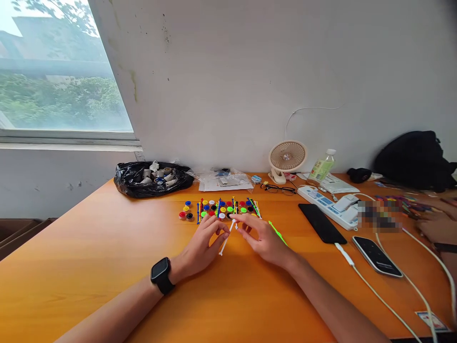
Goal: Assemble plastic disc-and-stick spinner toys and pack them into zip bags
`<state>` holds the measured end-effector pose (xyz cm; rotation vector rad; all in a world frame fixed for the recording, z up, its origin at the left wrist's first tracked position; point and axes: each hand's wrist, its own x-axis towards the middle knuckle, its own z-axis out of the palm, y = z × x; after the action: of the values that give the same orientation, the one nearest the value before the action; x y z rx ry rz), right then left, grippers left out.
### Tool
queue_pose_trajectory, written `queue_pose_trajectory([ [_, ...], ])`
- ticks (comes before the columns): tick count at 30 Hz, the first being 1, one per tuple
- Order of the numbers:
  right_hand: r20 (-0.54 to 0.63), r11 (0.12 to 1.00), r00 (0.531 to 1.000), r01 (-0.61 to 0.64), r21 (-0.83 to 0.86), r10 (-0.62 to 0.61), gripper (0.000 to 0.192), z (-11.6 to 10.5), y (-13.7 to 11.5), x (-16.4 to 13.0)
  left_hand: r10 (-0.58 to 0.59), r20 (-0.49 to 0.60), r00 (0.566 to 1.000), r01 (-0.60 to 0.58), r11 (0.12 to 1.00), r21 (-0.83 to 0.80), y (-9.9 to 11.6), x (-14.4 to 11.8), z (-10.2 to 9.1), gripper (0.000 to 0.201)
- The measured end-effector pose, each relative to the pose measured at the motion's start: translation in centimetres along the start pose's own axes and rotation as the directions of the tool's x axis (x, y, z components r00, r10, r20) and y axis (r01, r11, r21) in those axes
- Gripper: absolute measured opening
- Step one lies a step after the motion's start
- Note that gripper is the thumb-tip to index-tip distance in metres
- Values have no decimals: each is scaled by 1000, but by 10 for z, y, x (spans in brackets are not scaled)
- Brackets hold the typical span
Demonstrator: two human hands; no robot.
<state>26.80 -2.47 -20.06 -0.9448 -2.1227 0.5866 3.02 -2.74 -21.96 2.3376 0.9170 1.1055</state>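
My left hand (207,239) pinches a thin white plastic stick (227,240) with arrow-like ends, tilted over the table. The fingertips of my right hand (266,236) are curled at the stick's upper end, index finger and thumb on either side of it. Just beyond my hands lie rows of small round coloured pieces, among them a red cap (182,215) and a blue cap (188,204). Several coloured arrow sticks, such as a blue stick (198,213), lie between them. Beside my right hand is a bright green arrow stick (277,232). My hands partly hide the nearest pieces.
A black plastic bag (124,181) with cardboard-like rolls stands at the back left. Clear packaging (205,183), a clip fan (287,157), glasses (278,189) and a bottle (322,166) line the wall. To the right lie a power strip (324,205), a phone (321,223) and cables.
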Motion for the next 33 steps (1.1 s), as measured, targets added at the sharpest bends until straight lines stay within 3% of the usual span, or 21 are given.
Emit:
queue_pose_trajectory([
  [3, 1, 998, 999, 49, 45, -49, 25, 3, -4, 0, -25, 20, 999, 26, 998, -59, 7, -3, 0, 16],
  [7, -26, 997, 999, 29, 68, -27, 15, 1, -2, 0, -72, 35, 997, 77, 985, -154, 6, -5, -4, 25],
  [13, -49, 963, 991, -106, 249, 122, 15, 2, 7, 0, -189, -44, 981, 160, 916, -367, -18, -2, 3, 43],
  [17, 1, 908, 976, -205, 366, 220, 21, 6, 5, 0, -279, -75, 957, 203, 835, -512, -28, 2, 8, 34],
  [21, 6, 932, 979, -197, 305, 205, 20, 10, -2, 0, -332, -19, 943, 263, 781, -567, -26, 0, 8, 34],
  [26, -10, 961, 986, -162, 223, 168, 19, 15, -6, 0, -334, 72, 940, 318, 778, -541, -16, -3, 8, 37],
  [33, -36, 984, 993, -104, 141, 111, 20, 14, -7, -2, -305, 27, 952, 277, 819, -502, -6, -1, 5, 30],
])
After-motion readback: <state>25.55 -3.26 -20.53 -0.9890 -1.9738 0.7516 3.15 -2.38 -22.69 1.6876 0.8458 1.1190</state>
